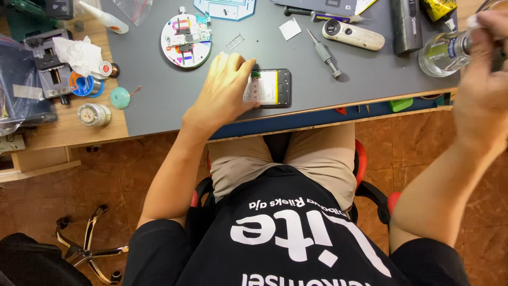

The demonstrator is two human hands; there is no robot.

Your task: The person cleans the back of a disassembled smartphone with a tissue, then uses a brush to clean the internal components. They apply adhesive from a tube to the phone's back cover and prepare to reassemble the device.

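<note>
Grey mat [159, 100] near its front edge carried the opened phone [270, 87]; my left hand [222, 90] lay flat on it, fingers spread, while my right hand [484, 63] gripped a clear bottle [442, 53] at the right edge.

Grey work mat [159, 100] on a wooden bench [69, 127]; opened phone [270, 87], screwdriver [324, 54], round disc [186, 41] lie on it.

My left hand [225, 87] rests on the phone [271, 88] — glossy plastic; my right hand [484, 63] grips a clear bottle [442, 53] — matt grey worktop [159, 100], wooden edge.
</note>
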